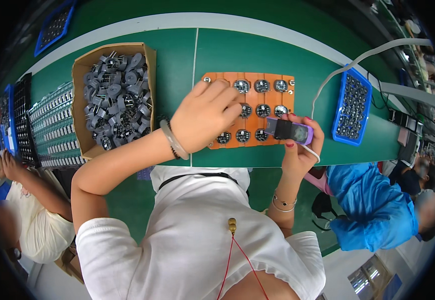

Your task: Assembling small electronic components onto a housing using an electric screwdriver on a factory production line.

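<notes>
An orange fixture (252, 98) lies on the green table in front of me, with rows of small round parts (263, 110) that have shiny, clear-looking tops. My left hand (203, 116) reaches over the fixture's left side with its fingers curled together; what they hold, if anything, is hidden beneath them. At the fixture's right edge, my right hand (301, 161) grips a purple and black handheld tool (297, 132) between thumb and fingers. The tool's left end overlaps the fixture's lower right corner. A white cord loops by this hand.
Left of the fixture stands an open cardboard box (150, 75) heaped with grey round parts with metal pins (120, 95). Beyond it lie panels of circuit boards (57, 125). A filled blue tray (347, 141) sits at right, beside a curving pale cable (322, 91). People (47, 220) work on both sides.
</notes>
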A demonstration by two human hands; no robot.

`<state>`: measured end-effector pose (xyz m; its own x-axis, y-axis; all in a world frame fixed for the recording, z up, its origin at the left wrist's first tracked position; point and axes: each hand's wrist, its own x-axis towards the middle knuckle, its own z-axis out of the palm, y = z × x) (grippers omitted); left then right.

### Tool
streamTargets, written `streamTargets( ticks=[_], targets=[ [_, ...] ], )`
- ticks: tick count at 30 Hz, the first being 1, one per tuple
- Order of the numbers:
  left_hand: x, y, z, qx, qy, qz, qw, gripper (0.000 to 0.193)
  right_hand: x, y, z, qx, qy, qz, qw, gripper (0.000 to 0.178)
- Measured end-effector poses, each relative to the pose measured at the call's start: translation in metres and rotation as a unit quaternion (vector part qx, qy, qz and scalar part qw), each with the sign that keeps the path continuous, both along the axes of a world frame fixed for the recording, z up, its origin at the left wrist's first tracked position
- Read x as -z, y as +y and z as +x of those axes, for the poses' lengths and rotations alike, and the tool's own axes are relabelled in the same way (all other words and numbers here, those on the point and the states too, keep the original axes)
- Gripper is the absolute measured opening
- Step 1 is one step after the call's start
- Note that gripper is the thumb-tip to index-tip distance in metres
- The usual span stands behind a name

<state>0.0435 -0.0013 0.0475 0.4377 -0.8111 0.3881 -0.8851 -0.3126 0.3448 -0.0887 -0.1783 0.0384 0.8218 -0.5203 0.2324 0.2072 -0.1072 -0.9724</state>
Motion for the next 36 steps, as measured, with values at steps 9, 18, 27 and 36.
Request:
streamTargets(
  ticks=[9, 18, 27, 36],
  targets=[
    [0.021, 0.018, -0.003, 0.02, 0.039, 0.05, 0.998, 0.011, 0.002, 0.013, 0.005, -0.106, 0.017, -0.011, 0.994, 0.053],
    [-0.008, 0.008, -0.016, 0.042, 0.203, -0.105, 0.973, 0.033, -0.001, 0.016, 0.012, -0.145, 0.017, -0.098, 0.985, 0.05],
    [-0.008, 0.014, -0.011, 0.0, 0.198, -0.024, 0.98, 0.04, 0.002, 0.025, 0.008, -0.049, -0.008, 0.002, 0.999, 0.055],
    [-0.007, 0.024, -0.029, -0.001, 0.129, 0.025, 0.991, 0.029, 0.006, 0.014, -0.006, 0.016, 0.0, -0.018, 1.0, 0.058]
  ],
)
